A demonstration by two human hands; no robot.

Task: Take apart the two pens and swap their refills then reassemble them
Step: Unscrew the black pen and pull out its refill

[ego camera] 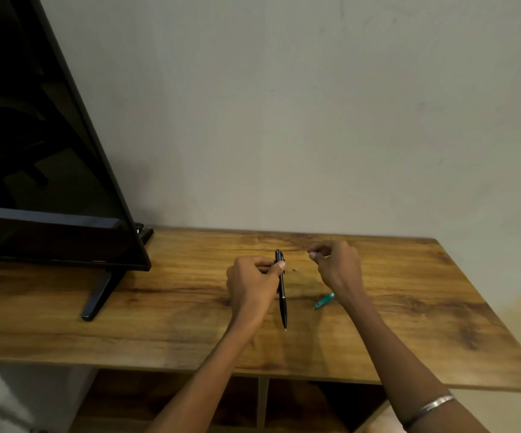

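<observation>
1. A person's left hand (253,278) grips a slim black click pen (281,289) near its upper end, thumb and fingers curled round the barrel.
2. The black pen stands roughly upright in the view, its clip end away from the person and its metal tip pointing toward the near edge of the table; whether the tip touches the wood cannot be told.
3. The right hand (337,265) hovers just right of the pen, apart from it, with fingers curled in and thumb meeting the forefinger as in a pinch. Anything held between them is too small to make out.
4. A short teal plastic pen piece (324,300) lies on the wood close to the right wrist, partly hidden by it.
5. A tiny dark speck (294,270) rests on the surface between the two hands; what it is cannot be told.
6. All this sits on a brown wood-grain tabletop (409,323) set against a plain beige wall (315,104).
7. A large black flat-screen television (34,135) stands at the left on dark angled feet, well apart from the hands.
8. A thin silver metal bangle (431,406) circles the right forearm.
</observation>
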